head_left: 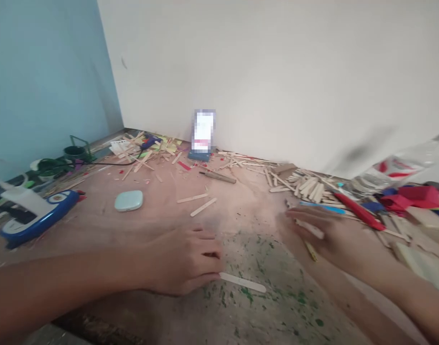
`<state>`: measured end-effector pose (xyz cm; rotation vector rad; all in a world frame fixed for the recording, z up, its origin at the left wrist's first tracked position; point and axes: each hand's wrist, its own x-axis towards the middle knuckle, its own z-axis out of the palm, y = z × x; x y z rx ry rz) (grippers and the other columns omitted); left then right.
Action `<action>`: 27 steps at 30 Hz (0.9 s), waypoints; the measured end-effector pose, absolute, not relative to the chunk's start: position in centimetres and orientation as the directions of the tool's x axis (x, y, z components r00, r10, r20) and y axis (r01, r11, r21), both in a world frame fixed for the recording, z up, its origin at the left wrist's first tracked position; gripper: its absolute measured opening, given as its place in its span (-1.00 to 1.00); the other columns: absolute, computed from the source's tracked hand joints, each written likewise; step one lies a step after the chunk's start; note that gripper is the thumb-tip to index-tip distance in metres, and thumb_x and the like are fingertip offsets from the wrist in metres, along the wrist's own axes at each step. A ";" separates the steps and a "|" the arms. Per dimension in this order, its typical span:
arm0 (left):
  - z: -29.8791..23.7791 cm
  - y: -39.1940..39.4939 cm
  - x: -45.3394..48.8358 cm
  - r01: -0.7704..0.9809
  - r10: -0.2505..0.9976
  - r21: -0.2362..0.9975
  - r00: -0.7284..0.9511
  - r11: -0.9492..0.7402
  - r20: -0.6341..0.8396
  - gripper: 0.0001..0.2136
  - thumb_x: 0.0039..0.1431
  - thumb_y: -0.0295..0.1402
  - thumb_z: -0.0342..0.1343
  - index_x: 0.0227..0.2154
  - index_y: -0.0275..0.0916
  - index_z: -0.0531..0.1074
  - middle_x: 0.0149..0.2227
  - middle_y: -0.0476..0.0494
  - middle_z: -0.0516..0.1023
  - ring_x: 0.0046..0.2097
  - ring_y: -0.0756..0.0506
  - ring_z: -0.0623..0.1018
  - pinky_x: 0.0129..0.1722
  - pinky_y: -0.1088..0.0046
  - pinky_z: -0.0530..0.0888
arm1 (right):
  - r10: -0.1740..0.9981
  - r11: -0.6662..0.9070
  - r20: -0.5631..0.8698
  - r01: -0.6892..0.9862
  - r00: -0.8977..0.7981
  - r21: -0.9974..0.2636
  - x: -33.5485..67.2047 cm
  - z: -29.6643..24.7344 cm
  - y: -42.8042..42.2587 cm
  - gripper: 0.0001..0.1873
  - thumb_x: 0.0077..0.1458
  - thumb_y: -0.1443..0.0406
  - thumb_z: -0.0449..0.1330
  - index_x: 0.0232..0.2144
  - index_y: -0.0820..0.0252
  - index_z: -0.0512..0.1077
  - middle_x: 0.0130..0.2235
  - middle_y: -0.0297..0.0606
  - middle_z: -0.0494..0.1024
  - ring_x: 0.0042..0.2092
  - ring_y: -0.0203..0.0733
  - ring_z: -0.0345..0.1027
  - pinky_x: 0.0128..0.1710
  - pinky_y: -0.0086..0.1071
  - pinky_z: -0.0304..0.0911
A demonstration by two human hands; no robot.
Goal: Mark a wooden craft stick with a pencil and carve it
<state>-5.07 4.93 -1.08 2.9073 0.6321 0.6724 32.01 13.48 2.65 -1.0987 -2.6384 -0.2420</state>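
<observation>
My left hand (190, 261) rests on the tabletop near the front, its fingers curled down on one end of a wooden craft stick (243, 283). The rest of that stick sticks out to the right, lying flat on the board. Over on the right, my right hand (321, 232) is blurred by motion, with its fingers closed around a thin pencil (311, 251). The pencil's yellowish end shows below the palm; most of its length is hidden. Just beyond that hand lie a pile of craft sticks (309, 187) and a blue strip (325, 207).
A phone (204, 132) stands against the wall. At left are a blue power strip (39, 220) and a pale case (129, 201). A craft knife (217, 177) and two loose sticks (204, 207) lie mid-table. A red tool (361, 211) and a plastic bottle (399, 167) lie right.
</observation>
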 end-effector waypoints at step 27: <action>-1.8 5.0 -5.2 0.363 0.422 0.219 0.819 -0.906 0.389 -0.88 0.39 -0.55 0.11 -0.20 -0.24 0.51 -0.21 -0.07 0.57 -0.18 -0.12 0.49 -0.14 0.29 0.32 | 0.867 0.490 0.181 0.731 -0.464 -0.475 19.4 5.6 16.1 -0.71 0.43 0.19 0.16 0.05 0.21 0.52 -0.02 -0.05 0.62 -0.05 0.00 0.56 -0.02 -0.04 0.50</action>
